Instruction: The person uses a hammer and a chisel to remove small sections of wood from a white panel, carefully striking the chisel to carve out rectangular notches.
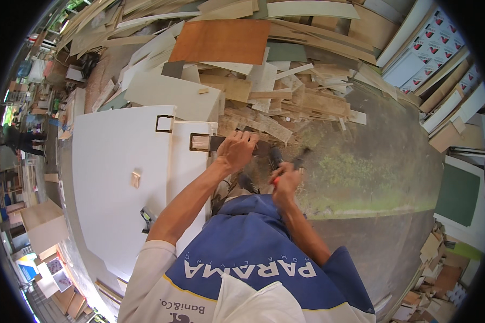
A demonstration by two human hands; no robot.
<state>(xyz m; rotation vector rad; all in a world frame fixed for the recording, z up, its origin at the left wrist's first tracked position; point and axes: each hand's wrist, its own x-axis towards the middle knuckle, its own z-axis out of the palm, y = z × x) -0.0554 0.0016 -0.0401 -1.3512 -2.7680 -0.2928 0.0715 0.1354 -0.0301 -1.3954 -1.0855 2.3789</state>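
My left hand (236, 151) grips a dark flat tool or bar (219, 143) laid across a rectangular notch (199, 142) cut in the edge of a white panel (118, 177). My right hand (285, 180) is closed on a tool with a red handle (277, 180) and a dark, blurred head (302, 156), held just right of the left hand. A second rectangular notch (164, 124) sits further back on the panel. A small wooden block (136, 179) lies on the white surface.
A big heap of plywood and board offcuts (285, 91) lies behind the panel, with an orange-brown sheet (221, 42) on top. Stacked boards (442, 70) lean at the right. A small dark tool (147, 216) rests on the panel. Mossy concrete floor (372, 172) lies to the right.
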